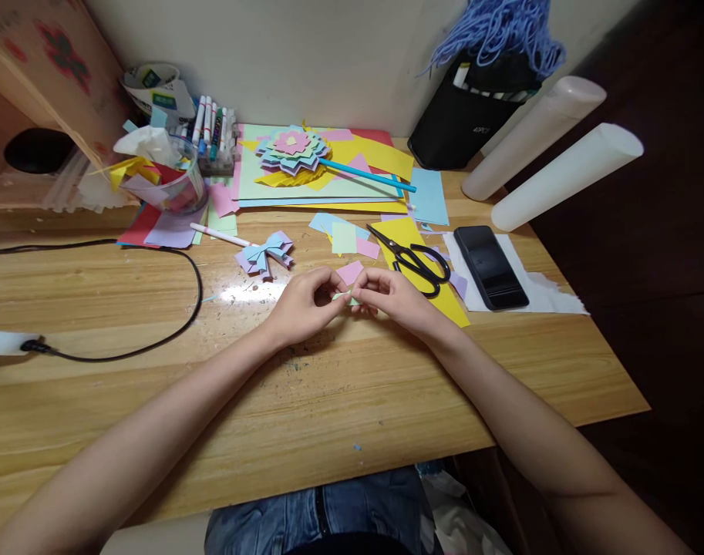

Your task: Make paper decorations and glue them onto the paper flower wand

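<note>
Between my fingertips is a small piece of light green paper (355, 301), mostly covered by the fingers. My left hand (312, 302) pinches it from the left, and my right hand (389, 297) pinches it from the right. Just beyond them lies a pink paper piece (350, 271). To the right of my right hand, black-handled scissors (412, 258) rest on a yellow sheet (401, 231). A blue and purple folded paper bow (264, 254) sits left of my hands, touching a white marker (221, 234). A green paper square (344, 237) lies farther back.
A layered paper flower (292, 149) on a blue stick lies on stacked coloured sheets (322, 194). At right are a black phone (490, 266) and two white tubes (565, 177). A scrap-filled cup (166, 185) stands back left; a black cable (200, 285) loops across the left side.
</note>
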`<action>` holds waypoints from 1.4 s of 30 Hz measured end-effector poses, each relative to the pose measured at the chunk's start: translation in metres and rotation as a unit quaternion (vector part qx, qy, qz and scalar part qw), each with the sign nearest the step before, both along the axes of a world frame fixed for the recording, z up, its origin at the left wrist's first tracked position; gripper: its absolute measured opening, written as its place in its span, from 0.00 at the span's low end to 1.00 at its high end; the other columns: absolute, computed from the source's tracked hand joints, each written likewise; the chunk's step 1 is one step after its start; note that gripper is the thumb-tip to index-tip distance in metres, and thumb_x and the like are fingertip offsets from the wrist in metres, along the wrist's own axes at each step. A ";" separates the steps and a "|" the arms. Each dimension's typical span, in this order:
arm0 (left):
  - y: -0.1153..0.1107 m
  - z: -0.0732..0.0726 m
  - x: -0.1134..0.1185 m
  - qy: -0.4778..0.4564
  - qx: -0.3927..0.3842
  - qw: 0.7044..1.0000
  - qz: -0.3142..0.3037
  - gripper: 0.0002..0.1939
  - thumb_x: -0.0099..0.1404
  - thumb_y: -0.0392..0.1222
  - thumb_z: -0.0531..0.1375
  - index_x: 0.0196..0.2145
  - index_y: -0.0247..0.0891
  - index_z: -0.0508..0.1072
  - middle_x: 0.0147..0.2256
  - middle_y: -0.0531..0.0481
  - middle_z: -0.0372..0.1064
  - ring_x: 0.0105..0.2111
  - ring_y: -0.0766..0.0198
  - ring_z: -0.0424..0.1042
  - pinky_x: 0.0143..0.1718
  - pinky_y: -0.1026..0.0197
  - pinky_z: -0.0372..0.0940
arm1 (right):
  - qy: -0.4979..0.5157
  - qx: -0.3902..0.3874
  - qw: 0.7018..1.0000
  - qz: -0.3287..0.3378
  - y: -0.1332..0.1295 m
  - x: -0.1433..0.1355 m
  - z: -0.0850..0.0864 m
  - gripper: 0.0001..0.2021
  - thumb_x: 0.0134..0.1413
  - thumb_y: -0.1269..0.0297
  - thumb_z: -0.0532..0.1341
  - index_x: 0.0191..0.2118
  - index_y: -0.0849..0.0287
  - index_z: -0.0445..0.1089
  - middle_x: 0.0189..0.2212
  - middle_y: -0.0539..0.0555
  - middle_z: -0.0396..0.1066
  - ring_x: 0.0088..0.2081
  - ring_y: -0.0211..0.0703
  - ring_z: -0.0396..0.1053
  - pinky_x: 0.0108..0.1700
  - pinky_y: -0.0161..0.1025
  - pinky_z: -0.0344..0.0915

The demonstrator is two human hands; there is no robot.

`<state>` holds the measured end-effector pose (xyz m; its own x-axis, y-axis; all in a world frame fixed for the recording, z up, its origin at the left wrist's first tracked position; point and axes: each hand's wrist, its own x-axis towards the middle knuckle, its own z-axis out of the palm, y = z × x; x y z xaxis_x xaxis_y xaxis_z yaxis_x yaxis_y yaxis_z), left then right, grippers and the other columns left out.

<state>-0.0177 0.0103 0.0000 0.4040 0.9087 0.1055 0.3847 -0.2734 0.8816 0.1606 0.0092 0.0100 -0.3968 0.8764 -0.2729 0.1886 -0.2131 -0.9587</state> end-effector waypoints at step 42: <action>0.001 0.000 0.000 -0.061 -0.054 0.996 0.024 0.05 0.52 0.36 0.58 0.21 0.33 0.70 0.21 0.53 0.65 0.22 0.71 0.61 0.23 0.68 0.56 | 0.003 0.008 1.000 0.005 -0.002 -0.003 0.000 0.10 0.50 0.60 0.62 0.27 0.61 0.65 0.21 0.47 0.65 0.26 0.35 0.69 0.27 0.31 0.60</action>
<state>-0.0173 0.0109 0.0005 0.3503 0.9352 0.0522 0.2839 -0.1591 0.9456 0.1580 0.0070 0.0098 -0.4077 0.8762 -0.2569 0.1842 -0.1966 -0.9630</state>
